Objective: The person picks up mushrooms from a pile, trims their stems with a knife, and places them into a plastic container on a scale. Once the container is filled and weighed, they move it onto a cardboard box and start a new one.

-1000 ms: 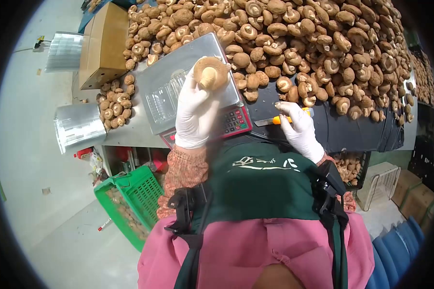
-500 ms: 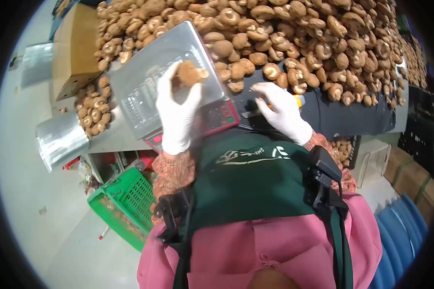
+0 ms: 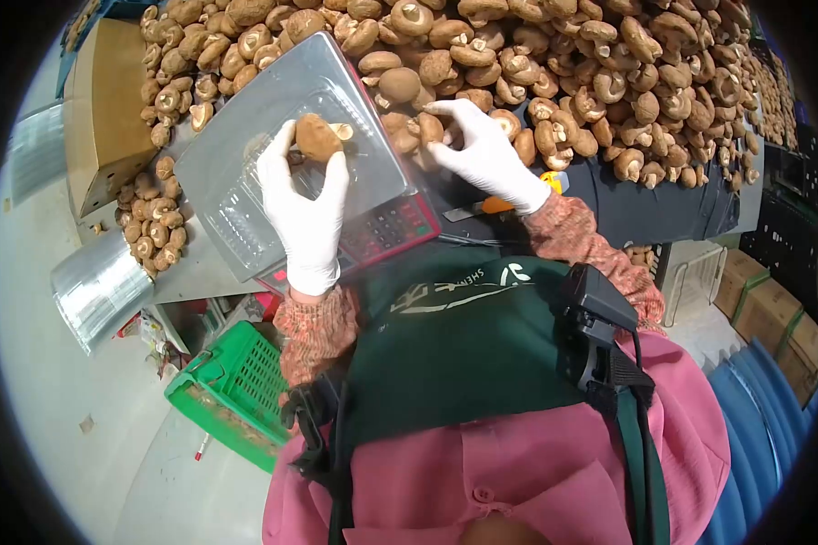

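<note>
In my gloved left hand (image 3: 302, 218) I hold a brown shiitake mushroom (image 3: 316, 138), pinched between thumb and fingers, its pale stem facing right. It is above a clear plastic tray (image 3: 236, 222) lying on the metal plate of a digital scale (image 3: 386, 163). Part of another mushroom shows under that hand. At the near edge of the mushroom pile (image 3: 554, 54), my gloved right hand (image 3: 489, 156) has thumb and fingers around another shiitake mushroom (image 3: 429, 130). Below its wrist lies an orange-yellow utility knife (image 3: 497, 205), blade pointing left.
A cardboard box (image 3: 109, 109) stands at the left, near a small heap of mushrooms (image 3: 154, 227) and a stack of clear plastic trays (image 3: 100, 282). A green crate (image 3: 236, 381) sits on the floor. Cartons (image 3: 763, 309) and blue corrugated material (image 3: 754, 427) are at the right.
My right hand has moved left and up from the black table surface to the pile and closed on a mushroom. My left hand, still holding its mushroom, has shifted slightly left in view.
</note>
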The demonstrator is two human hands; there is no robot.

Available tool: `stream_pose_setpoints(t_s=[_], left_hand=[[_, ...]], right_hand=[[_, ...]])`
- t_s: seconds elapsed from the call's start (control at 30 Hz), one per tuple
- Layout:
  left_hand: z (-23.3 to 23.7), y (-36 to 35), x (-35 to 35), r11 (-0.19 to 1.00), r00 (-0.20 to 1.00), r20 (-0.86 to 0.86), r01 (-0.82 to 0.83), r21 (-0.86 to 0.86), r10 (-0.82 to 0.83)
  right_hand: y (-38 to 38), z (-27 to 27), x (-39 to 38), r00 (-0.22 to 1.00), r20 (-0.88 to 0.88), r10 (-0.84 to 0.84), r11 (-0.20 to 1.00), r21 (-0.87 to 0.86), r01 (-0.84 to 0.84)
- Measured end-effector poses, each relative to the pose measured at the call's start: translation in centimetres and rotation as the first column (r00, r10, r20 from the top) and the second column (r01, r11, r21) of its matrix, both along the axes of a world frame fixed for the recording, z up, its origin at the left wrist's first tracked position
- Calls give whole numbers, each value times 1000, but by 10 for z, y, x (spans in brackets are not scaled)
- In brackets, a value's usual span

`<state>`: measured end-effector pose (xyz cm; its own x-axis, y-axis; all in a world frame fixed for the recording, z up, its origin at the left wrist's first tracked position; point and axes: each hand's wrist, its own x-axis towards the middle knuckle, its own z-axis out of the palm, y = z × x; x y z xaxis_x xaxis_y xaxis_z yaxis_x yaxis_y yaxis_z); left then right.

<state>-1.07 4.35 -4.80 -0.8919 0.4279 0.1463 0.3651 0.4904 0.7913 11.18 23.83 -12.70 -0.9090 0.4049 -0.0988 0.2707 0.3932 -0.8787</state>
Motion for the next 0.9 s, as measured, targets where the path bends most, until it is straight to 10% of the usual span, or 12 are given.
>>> stream_pose_setpoints(t_s=[0.13, 0.2, 0.3, 0.43, 0.57, 0.8, 0.9], left_hand=[[-6, 1, -5, 981, 980, -153, 99, -166, -125], [4, 7, -2, 967, 955, -262, 74, -245, -139], [30, 19, 11, 993, 910, -401, 70, -92, -102], [55, 40, 42, 932, 936, -4, 351, 91, -352], [43, 57, 61, 886, 896, 137, 377, 268, -423], [43, 65, 91, 852, 803, 320, 397, 342, -503], [50, 72, 99, 830, 540, 641, 240, 504, -545]], right_hand=[[17, 10, 17, 998, -15, -67, 648, -761, 32], [15, 17, 22, 972, -132, -194, 497, -868, -18], [14, 41, 31, 953, -191, -233, 522, -852, -43], [-1, 87, 45, 967, -169, -192, 845, -530, 75], [2, 100, 57, 917, -400, -1, 993, 107, 48], [-7, 104, 93, 941, -328, -87, 991, 71, 116], [-4, 108, 109, 932, -335, -137, 988, 25, 155]])
